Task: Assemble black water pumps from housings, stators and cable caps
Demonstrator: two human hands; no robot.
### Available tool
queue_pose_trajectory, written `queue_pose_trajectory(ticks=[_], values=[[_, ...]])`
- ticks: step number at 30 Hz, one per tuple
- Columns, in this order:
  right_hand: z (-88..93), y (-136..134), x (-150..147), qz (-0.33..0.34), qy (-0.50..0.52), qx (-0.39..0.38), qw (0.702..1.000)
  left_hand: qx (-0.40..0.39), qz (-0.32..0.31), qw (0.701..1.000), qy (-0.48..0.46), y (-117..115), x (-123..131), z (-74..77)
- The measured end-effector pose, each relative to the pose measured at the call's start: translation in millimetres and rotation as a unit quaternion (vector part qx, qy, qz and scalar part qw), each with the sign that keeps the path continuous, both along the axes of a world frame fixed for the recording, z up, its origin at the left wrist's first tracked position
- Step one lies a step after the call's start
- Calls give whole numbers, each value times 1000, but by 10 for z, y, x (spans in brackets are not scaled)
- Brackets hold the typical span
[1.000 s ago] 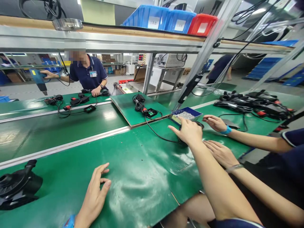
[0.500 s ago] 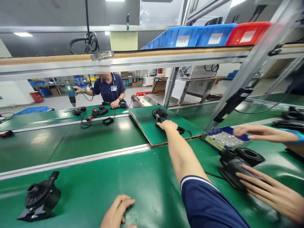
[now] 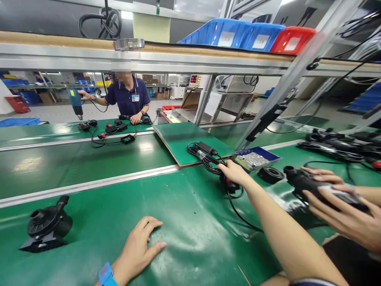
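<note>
My left hand (image 3: 138, 246), with a blue wristband, rests on the green work surface (image 3: 98, 222), fingers apart and nothing in them. My right hand (image 3: 233, 172) is closed round a coiled black cable (image 3: 205, 157), which has a small black box (image 3: 207, 148) on it. A black and red part (image 3: 230, 184) hangs below that hand, and a single lead runs from there towards the lower right. To the left of my left hand stands a black pump (image 3: 49, 224) with a round spout on top.
At the right, a co-worker's hands (image 3: 339, 202) hold another black pump (image 3: 315, 184). A blue tray of small metal parts (image 3: 257, 157) sits by the slanted metal post (image 3: 279, 99). A raised green board (image 3: 184, 137) bridges the line. Across it, a person holds a heat gun (image 3: 76, 104).
My right hand has drawn the cable off the raised board, back towards me. My left hand shows more fully. The co-worker has lifted the other pump with both hands. The view has shifted.
</note>
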State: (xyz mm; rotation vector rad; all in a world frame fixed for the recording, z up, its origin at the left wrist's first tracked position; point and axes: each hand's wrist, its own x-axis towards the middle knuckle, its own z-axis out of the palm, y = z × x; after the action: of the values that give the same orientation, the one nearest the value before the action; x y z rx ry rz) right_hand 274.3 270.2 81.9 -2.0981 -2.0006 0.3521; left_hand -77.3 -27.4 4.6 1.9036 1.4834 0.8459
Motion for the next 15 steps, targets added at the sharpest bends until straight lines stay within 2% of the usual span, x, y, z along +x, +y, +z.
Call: queue_pose_trajectory(ticks=[4, 9, 12, 15], values=[[-103, -671, 490, -10, -34, 7, 999, 6, 5, 1000, 24, 5, 0, -29], [-176, -1003, 840, -50, -103, -5, 993, 24, 1, 999, 47, 13, 4, -73], [-163, -1119, 826, -70, -155, 14, 985, 30, 0, 998, 53, 20, 6, -65], [-174, -1248, 550, -33, -204, 110, 972, 46, 0, 997, 58, 4, 22, -27]])
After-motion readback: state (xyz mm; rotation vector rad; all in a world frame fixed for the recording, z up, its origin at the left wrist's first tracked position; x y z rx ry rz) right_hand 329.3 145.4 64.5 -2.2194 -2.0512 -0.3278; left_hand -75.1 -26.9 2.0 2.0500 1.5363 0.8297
